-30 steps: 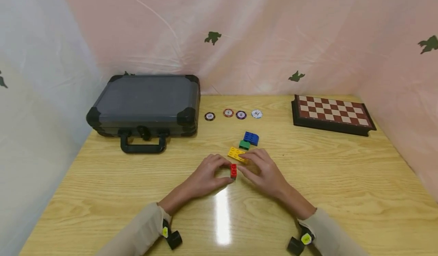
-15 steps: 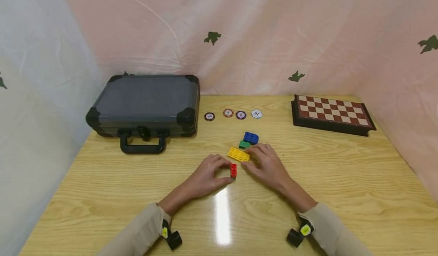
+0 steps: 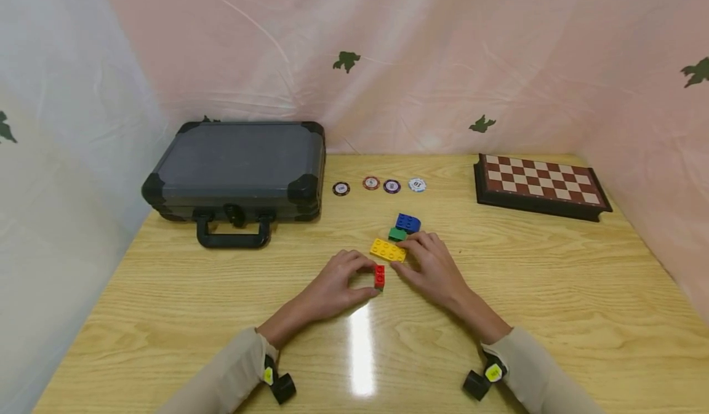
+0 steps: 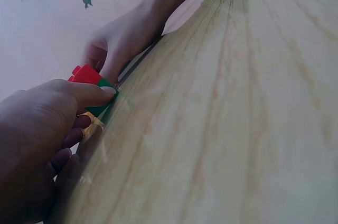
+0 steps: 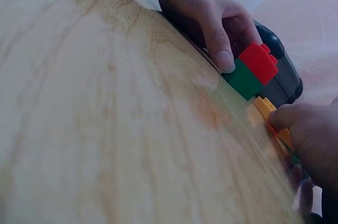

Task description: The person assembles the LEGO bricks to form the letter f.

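Observation:
My left hand (image 3: 332,285) pinches a stack of two toy building bricks between thumb and fingers. The stack's top is a red brick (image 3: 379,272) with studs; under it sits a green brick (image 5: 244,80), resting at the tabletop. Just beyond, my right hand (image 3: 433,270) has thumb and index finger on opposite long sides of a yellow eight-stud brick (image 3: 385,250), at its right end. Behind the yellow brick lie a small green brick (image 3: 396,234) and a blue brick (image 3: 408,222) with a rounded end, close together. The right hand's other fingers are partly hidden in the head view.
A dark grey case (image 3: 238,162) with a black handle stands at the back left. Several poker chips (image 3: 391,186) lie in a row near the back edge. A folded chessboard box (image 3: 543,183) is at the back right. Pale curtains enclose the wooden table (image 3: 221,303).
My right hand has drawn back a little from over the yellow brick to its right end, uncovering most of its studs. The left hand keeps its hold on the red and green stack.

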Demonstrator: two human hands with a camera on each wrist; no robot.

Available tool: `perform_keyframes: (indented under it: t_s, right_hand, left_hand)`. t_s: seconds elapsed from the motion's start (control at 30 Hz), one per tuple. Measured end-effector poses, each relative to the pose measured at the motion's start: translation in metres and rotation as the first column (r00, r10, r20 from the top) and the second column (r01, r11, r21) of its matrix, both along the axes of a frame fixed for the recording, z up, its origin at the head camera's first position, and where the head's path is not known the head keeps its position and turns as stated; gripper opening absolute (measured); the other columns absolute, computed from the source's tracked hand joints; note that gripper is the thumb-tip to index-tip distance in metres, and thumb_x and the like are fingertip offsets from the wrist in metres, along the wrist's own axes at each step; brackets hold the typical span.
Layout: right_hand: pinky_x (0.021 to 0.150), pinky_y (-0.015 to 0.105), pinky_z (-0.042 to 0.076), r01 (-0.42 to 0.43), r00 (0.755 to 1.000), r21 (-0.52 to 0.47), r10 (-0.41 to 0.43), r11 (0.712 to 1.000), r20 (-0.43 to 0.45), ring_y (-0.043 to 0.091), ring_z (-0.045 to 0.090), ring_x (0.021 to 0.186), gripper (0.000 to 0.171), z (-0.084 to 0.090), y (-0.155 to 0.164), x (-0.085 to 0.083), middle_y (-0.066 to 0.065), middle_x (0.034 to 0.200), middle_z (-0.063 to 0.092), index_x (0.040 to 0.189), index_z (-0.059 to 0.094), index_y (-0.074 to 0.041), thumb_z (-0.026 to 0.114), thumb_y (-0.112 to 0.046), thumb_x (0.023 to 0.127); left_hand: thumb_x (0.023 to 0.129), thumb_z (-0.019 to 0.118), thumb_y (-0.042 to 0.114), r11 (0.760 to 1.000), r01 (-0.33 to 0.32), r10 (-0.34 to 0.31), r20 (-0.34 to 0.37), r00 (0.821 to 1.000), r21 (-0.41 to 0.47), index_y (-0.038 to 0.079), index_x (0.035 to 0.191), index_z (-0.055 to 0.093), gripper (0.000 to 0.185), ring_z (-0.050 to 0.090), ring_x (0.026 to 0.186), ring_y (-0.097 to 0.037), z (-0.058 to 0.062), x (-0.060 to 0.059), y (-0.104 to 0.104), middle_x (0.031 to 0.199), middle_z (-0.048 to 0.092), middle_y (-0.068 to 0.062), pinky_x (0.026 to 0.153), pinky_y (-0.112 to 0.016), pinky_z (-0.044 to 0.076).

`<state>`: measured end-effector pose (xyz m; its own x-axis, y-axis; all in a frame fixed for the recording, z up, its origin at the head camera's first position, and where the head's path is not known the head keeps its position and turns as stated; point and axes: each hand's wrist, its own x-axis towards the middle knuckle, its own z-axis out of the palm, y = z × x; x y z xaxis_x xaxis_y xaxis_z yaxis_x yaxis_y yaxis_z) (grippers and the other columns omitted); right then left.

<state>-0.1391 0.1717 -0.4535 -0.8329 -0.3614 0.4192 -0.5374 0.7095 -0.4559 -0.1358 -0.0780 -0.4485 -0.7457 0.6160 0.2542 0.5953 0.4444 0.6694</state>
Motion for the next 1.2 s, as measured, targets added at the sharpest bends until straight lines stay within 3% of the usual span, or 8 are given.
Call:
perform_keyframes:
  t_s: [0.53,1.0,1.2]
  right_hand:
    - [0.09,0.046,0.048,0.018,0.996,-0.091,-0.01,0.996,0.09,0.025,0.052,0.107,0.036,0.011,0.002,0.007,0.008,0.119,0.062,0.121,0.071,-0.004,0.081,-0.023,0.092]
    - [0.088,0.038,0.048,-0.093,0.995,-0.137,0.088,0.986,-0.038,0.024,0.054,0.105,0.034,0.024,0.002,0.016,0.006,0.116,0.063,0.117,0.072,-0.003,0.085,-0.008,0.086]
    - [0.091,0.04,0.05,-0.122,0.993,-0.128,0.121,0.984,-0.017,0.024,0.054,0.111,0.036,0.027,0.002,0.022,0.007,0.121,0.063,0.119,0.072,-0.004,0.085,-0.007,0.086]
  left_hand:
    - [0.09,0.083,0.023,1.0,0.0,0.0,0.005,1.0,-0.005,0.008,0.12,0.071,0.036,0.055,0.104,-0.019,-0.001,0.0,0.0,0.112,0.066,-0.001,0.092,-0.04,0.048]
    - [0.09,0.083,0.025,1.0,-0.003,0.003,0.008,1.0,-0.021,0.007,0.121,0.071,0.037,0.055,0.104,-0.018,0.0,-0.001,-0.001,0.114,0.066,-0.001,0.092,-0.04,0.048]
    - [0.09,0.082,0.025,0.999,-0.007,0.007,0.01,1.0,-0.036,0.007,0.123,0.069,0.04,0.054,0.105,-0.019,0.0,-0.001,-0.001,0.117,0.065,-0.002,0.092,-0.041,0.047]
